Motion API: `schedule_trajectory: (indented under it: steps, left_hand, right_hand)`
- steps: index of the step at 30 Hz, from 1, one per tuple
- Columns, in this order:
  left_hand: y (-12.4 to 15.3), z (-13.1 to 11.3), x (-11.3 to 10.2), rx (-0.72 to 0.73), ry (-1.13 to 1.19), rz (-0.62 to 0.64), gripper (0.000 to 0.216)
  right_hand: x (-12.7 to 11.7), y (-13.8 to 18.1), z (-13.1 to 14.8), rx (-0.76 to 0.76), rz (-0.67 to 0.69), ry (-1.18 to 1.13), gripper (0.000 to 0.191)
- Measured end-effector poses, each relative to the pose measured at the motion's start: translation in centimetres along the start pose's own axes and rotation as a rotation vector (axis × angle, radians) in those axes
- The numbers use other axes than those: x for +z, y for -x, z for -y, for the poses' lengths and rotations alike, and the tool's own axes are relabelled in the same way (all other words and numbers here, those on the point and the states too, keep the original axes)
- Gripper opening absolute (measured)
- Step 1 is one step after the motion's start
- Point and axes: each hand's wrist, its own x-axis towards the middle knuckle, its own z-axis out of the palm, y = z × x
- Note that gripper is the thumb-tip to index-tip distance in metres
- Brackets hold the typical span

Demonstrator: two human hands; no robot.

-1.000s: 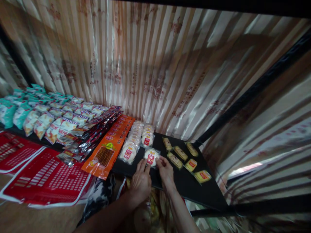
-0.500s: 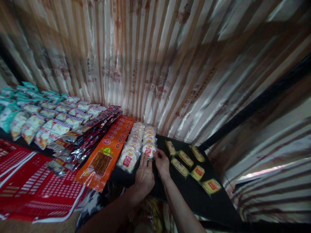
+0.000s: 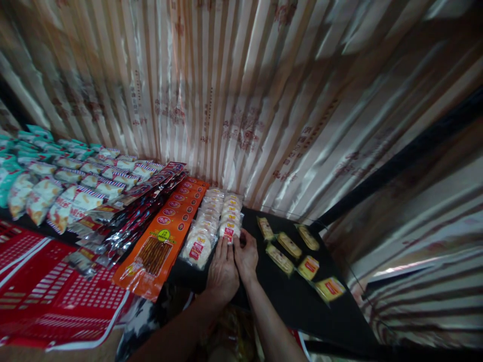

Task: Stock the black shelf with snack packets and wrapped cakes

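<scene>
Both my hands rest side by side on a black shelf, at the near end of a row of round white cakes in clear packets. My left hand lies with fingers stretched forward, fingertips on the front packet with a red label. My right hand has its fingers curled against the right edge of that same packet. A second row of the same white cakes lies just to the left.
Several small yellow-wrapped snacks lie loose to the right on the shelf. Left of the cakes run orange packets, dark red packets, striped bags and teal bags. Red printed sheets lie lower left. A striped curtain hangs behind.
The front cake packet moved away from me, from a loose spot on the shelf into the end of its row. Both hands followed it forward and closed together.
</scene>
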Motion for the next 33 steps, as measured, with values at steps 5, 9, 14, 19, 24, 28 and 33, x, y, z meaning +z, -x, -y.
schedule_trajectory:
  steps: [5, 9, 14, 19, 24, 28, 33]
  left_hand:
    - [-0.1, -0.3, -0.2, -0.037, -0.025, 0.026, 0.057]
    - [-0.1, -0.1, 0.2, -0.035, -0.095, 0.008, 0.054]
    - [0.3, -0.1, -0.1, 0.042, -0.163, -0.066, 0.050]
    - [3.9, -1.4, -2.2, 0.243, -0.014, -0.066, 0.038]
    - [12.0, -2.2, -1.4, 0.241, 0.162, 0.141, 0.028]
    - [18.2, -0.2, 2.9, 0.178, 0.009, 0.336, 0.042]
    - [21.5, 2.2, 6.9, 0.095, -0.019, 0.574, 0.050]
  right_hand:
    - [0.1, -0.2, -0.3, 0.013, -0.007, -0.023, 0.051]
    - [0.0, -0.2, -0.7, 0.007, -0.012, -0.116, 0.047]
    - [-2.1, 2.1, -0.6, -0.047, -0.031, -0.170, 0.040]
    - [-6.9, 8.5, -1.4, -0.080, 0.000, -0.146, 0.035]
    - [-11.3, 16.1, -5.3, -0.081, 0.081, 0.026, 0.032]
    - [-12.7, 20.3, -9.5, -0.119, 0.260, 0.208, 0.034]
    - [-12.4, 22.0, -13.2, -0.161, 0.423, 0.579, 0.038]
